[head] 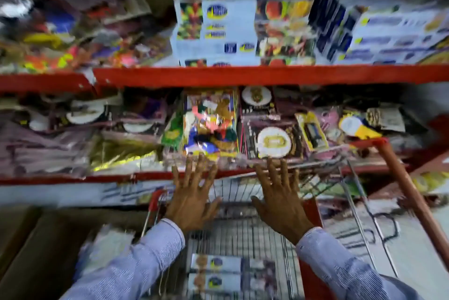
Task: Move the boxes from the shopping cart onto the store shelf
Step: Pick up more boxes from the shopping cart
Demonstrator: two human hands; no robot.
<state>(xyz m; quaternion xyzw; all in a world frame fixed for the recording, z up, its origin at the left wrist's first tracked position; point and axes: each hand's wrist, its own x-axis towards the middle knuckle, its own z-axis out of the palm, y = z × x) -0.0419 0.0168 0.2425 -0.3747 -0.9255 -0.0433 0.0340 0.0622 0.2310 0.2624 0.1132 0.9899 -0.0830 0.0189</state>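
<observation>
White boxes with a blue and yellow logo (216, 273) lie in the wire shopping cart (245, 234) at the bottom centre. Matching white boxes (218, 30) are stacked on the upper shelf, above its red edge (243, 75). My left hand (192, 197) and my right hand (279, 199) hover above the cart, palms down, fingers spread, holding nothing. Both hands are level with the lower shelf's front edge. The frame is blurred by motion.
The lower shelf holds colourful packets (211, 125) and plates in wrappers (273, 142). The cart's red handle frame (410, 190) runs down the right side. Cardboard boxes (31, 246) stand at the lower left. More boxed goods (388, 35) fill the upper right shelf.
</observation>
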